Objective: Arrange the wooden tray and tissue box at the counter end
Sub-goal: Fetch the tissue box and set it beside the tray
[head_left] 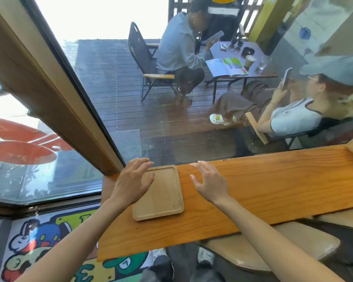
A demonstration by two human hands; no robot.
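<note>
The fingers of the left hand are spread loosely and nothing is gripped; they are held over the left edge of the wooden tray. The fingers of the right hand are likewise splayed and empty, just beside the tray's right rim. The tray is a pale, smooth, rounded-corner rectangle with a low raised lip, laid flat at the left end of the counter, an orange-varnished plank with visible grain. No readable writing is seen on either.
</note>
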